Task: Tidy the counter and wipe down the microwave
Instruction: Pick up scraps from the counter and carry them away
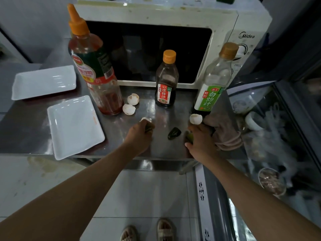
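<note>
A white microwave [243, 42] stands at the back of the steel counter [27, 126]. My left hand [139, 136] grips a white eggshell piece [146, 119] together with a green scrap near the counter's front. My right hand [201, 140] holds another eggshell half [196, 118] and a green vegetable scrap [189, 137]. Between the hands lies a dark green pepper piece [174, 133]. Two more eggshell halves [131, 104] sit beside the big sauce bottle [94, 66]. A pinkish cloth [225, 134] lies folded at the counter's right edge.
A dark sauce bottle [166, 80] and a green-labelled bottle [211, 84] stand in front of the microwave. Two white rectangular plates [74, 126] [43, 82] lie on the left. A glass-topped chest with bags and bowls [271, 181] is on the right.
</note>
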